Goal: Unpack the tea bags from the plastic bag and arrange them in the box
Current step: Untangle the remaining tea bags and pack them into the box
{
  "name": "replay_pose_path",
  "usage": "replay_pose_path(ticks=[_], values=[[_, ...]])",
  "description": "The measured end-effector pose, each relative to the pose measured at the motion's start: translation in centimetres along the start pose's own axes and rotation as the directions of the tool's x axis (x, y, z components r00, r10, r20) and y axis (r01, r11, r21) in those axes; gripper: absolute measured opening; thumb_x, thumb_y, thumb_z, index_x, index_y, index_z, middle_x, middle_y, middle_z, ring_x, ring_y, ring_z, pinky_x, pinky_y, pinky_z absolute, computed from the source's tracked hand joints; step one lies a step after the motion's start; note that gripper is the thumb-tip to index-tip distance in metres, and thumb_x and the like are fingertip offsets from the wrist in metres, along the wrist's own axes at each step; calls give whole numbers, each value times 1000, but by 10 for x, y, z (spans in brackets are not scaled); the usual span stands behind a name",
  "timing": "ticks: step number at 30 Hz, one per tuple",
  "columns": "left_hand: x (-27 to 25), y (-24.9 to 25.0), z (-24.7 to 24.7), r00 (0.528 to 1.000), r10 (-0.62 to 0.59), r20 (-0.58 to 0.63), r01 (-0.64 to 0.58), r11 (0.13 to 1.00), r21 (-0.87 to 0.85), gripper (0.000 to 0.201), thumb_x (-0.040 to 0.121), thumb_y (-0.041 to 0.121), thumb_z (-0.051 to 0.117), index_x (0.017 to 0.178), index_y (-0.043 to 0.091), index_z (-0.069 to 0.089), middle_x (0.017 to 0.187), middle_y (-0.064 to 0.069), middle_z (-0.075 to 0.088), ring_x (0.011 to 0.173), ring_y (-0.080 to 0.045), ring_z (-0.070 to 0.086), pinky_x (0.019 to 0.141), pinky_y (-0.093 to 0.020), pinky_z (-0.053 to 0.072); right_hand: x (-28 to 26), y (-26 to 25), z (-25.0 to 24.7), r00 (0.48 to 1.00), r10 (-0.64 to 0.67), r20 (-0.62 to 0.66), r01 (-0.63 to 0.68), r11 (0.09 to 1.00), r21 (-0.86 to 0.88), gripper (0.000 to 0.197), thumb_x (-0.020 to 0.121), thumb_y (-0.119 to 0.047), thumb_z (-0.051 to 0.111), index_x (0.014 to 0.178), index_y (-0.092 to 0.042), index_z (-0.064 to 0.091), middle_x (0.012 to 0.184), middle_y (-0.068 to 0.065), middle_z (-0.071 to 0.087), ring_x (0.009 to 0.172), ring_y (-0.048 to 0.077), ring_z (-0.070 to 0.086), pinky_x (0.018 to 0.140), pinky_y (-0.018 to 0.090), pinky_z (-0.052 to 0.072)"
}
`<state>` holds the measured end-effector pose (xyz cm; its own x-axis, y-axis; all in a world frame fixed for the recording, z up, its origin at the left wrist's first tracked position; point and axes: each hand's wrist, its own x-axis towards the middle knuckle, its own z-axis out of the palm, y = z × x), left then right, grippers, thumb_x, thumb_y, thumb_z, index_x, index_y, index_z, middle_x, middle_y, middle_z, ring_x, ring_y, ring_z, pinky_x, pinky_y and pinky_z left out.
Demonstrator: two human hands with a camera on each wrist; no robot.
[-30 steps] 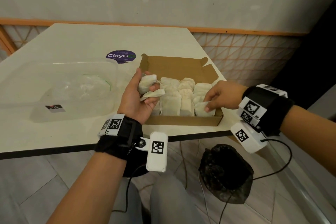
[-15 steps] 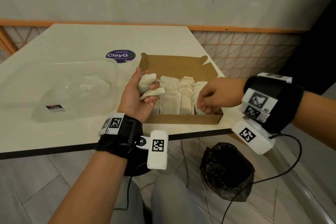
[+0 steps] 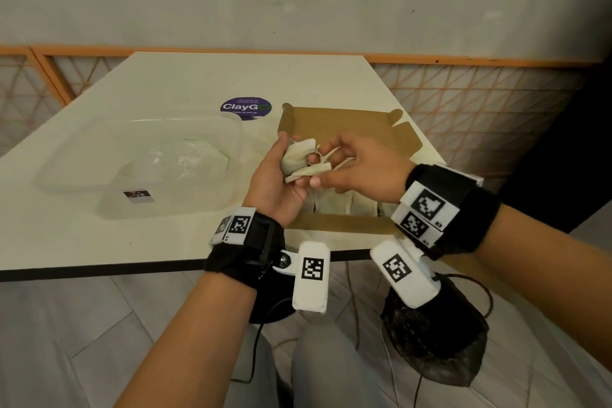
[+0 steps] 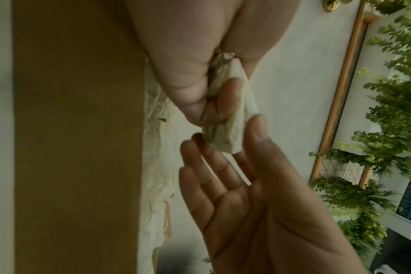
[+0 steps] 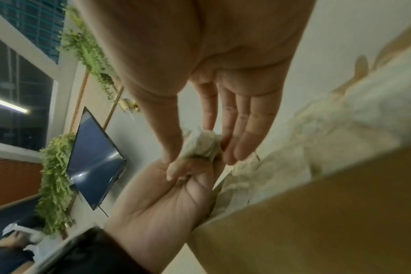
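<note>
table (image 3: 165,93) | on it: clear tub (image 3: 212,209), cardboard box (image 3: 341,223), round sticker (image 3: 245,107)

I see the tea bags (image 3: 299,161) in the left hand (image 3: 276,187) as soft, crinkled, matt filter paper. The box (image 3: 337,129) at my twelve o'clock reads as plain brown cardboard, dull and unprinted. At ten o'clock the container (image 3: 139,162) is clear, slightly cloudy plastic, with thin glossy crumpled plastic bag (image 3: 180,161) film inside. The table (image 3: 185,83) looks smooth, pale and faintly satin. Both wrist bands (image 3: 460,209) appear to be fuzzy black cloth.
</note>
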<state>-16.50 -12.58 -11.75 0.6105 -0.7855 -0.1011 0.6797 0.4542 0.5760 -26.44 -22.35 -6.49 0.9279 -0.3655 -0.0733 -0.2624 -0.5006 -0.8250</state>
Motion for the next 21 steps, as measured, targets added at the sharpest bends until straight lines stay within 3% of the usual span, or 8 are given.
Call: replay_pose_path(ticks=[4,8,10,12,15,17,19,21], values=[[0,1,0,999,31,-21,-32,999,-19,31,101,36,36,84,16,51,74,-5,60,54,-12,56,35,-14,34,8,2,-1,994,16,-106,11,969,248,14,80,0,67,84,-10,58,70,6,61,57,8,59,58,16,51],[2,-1,-1,996,44,-77,-44,999,3,29,99,37,42,82,15,53,82,-6,62,55,-11,58,37,-15,36,8,4,-23,982,25,-185,49,921,387,8,82,-7,67,78,-14,65,76,2,65,65,7,60,64,18,52],[3,-1,1,997,38,-68,-35,998,55,29,97,38,45,81,15,53,79,-4,64,54,-9,55,37,-13,34,8,5,-28,979,26,-205,70,890,451,8,83,-8,65,78,-14,64,77,0,66,68,9,62,68,20,53],[2,-1,3,999,23,-28,-19,992,124,28,95,41,47,82,16,52,72,1,63,50,-6,49,37,-12,31,9,6,-27,975,40,-220,78,860,504,8,85,-6,63,80,-12,63,75,1,66,63,8,62,65,20,54],[0,-1,4,999,11,32,-19,965,260,33,88,45,56,97,14,51,77,2,54,51,-3,43,37,-13,28,14,4,-19,972,70,-224,62,844,532,8,87,-4,59,81,-8,60,72,7,62,53,7,58,55,17,52],[-1,-2,5,997,-4,82,-22,950,310,24,91,34,57,100,13,52,75,3,56,49,-1,45,36,-12,27,18,2,-14,967,81,-242,55,860,507,10,87,-4,60,79,-9,59,68,8,59,50,9,54,51,17,50],[-2,-3,7,998,-13,64,-7,954,301,5,93,18,54,89,16,52,66,4,61,45,-2,48,34,-12,23,20,1,-11,961,80,-264,58,878,476,11,86,-4,61,79,-10,55,65,7,57,51,11,52,49,20,48],[-2,-2,7,1000,-13,24,6,959,283,10,92,11,54,85,16,50,65,2,61,43,-2,50,33,-13,21,19,0,-11,964,23,-263,87,913,399,11,86,-7,62,83,-14,53,67,7,56,54,13,53,53,23,49]])
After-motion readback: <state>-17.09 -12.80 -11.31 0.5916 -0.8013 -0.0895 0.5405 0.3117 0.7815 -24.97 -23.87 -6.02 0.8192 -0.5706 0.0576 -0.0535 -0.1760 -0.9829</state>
